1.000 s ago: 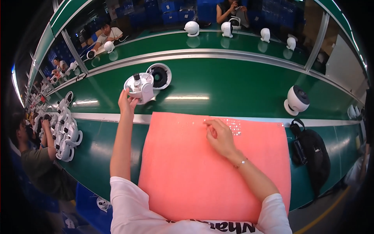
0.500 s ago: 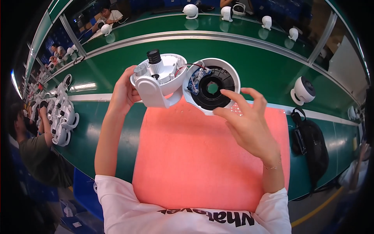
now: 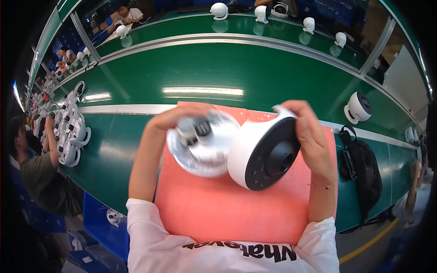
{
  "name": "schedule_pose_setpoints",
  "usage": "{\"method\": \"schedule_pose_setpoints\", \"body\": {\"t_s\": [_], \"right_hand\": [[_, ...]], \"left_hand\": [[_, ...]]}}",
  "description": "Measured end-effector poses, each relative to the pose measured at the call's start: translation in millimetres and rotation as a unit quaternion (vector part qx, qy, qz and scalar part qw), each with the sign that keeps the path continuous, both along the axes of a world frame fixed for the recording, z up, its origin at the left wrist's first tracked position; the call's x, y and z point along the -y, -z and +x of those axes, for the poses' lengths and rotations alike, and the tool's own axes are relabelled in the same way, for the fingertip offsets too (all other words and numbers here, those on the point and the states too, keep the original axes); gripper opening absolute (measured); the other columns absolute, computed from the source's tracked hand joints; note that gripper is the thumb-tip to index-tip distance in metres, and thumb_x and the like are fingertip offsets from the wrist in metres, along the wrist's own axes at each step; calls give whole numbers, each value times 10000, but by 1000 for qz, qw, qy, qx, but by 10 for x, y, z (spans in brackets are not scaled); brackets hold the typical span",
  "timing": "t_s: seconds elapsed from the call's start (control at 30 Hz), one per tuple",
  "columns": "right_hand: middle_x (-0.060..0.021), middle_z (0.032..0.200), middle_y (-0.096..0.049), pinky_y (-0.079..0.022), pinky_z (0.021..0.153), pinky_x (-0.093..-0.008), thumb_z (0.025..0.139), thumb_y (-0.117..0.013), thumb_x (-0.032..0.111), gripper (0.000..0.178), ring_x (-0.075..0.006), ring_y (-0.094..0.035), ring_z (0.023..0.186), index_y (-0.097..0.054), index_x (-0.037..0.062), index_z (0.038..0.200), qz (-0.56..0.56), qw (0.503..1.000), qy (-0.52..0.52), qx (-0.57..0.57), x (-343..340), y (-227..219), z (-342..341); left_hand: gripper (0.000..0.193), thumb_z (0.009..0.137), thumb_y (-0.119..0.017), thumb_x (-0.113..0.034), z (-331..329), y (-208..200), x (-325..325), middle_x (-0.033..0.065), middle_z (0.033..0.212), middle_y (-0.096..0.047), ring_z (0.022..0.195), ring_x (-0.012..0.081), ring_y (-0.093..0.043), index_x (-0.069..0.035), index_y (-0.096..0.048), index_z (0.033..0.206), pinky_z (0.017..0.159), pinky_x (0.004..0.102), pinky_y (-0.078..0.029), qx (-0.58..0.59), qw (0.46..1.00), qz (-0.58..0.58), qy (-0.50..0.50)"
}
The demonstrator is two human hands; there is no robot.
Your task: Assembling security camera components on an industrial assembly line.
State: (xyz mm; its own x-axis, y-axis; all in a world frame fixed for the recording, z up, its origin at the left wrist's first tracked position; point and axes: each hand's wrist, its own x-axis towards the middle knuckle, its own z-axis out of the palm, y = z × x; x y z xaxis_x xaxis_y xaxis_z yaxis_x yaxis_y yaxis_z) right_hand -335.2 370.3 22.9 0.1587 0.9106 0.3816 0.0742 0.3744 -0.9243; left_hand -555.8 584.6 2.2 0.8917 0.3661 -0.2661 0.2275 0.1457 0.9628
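Observation:
My left hand point(image 3: 175, 117) grips the upper left rim of a white security camera's rear housing point(image 3: 207, 154), blurred by motion, with its open inner side and a dark cylindrical part showing. My right hand point(image 3: 312, 136) is closed on the far right edge of the front shell point(image 3: 243, 152), which is white and round with a black face point(image 3: 273, 159) and a lens bulge. Both halves are above the pink mat point(image 3: 241, 214), side by side. Whether a wire still joins them is hidden.
Small screws point(image 3: 248, 113) lie on the mat's far edge. On the right are a finished-looking white camera point(image 3: 358, 108) and a black bag point(image 3: 366, 170). Several white housings point(image 3: 73, 141) crowd the left, beside a co-worker point(image 3: 38, 173). More cameras point(image 3: 219, 11) stand on the far green belt.
Both halves have come nearer to me and lower. The front shell has been turned, so its black outer face shows instead of the inside. My right hand has closed on its edge.

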Motion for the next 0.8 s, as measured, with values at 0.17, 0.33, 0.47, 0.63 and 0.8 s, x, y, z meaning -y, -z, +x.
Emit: {"method": "schedule_pose_setpoints", "body": {"t_s": [0.17,0.33,0.47,0.63,0.8], "right_hand": [[-32,916,-559,-409,823,-247,977,-372,300,344,-96,-512,891,-549,6,1006,-151,977,-152,25,-271,295,-110],[-27,886,-567,-425,780,-226,981,-357,313,369,-82,-518,842,-554,1,994,-133,982,-134,11,-284,330,16],[-41,850,-579,-426,763,-248,965,-396,275,329,-95,-529,824,-564,-8,957,-159,978,-123,63,-331,368,-103],[-116,818,-595,-464,687,-316,796,-601,166,210,-246,-602,754,-585,8,932,23,972,-134,192,-98,164,-247],[-72,721,-527,-462,484,-293,744,-688,198,282,-218,-576,589,-584,44,956,88,951,-76,286,55,97,-527]], "left_hand": [[427,872,-542,-293,621,436,313,131,1160,-559,1084,152,-493,-7,-546,1188,950,309,-369,-147,915,160,340],[435,890,-483,-346,541,97,507,97,1135,-574,1054,185,-538,-62,-527,1216,905,322,-418,-125,966,147,170],[314,921,-459,-269,-59,-79,791,87,1138,-563,1078,160,-523,-48,-549,1124,887,335,-431,-86,957,255,-111],[360,890,-488,-202,-588,103,1669,138,1028,-598,950,216,-594,47,-501,1150,843,332,-458,-30,948,259,-180],[587,779,-663,-226,-548,193,2134,207,1012,-607,845,260,-651,90,-440,1221,758,321,-504,4,890,435,-136]]}}
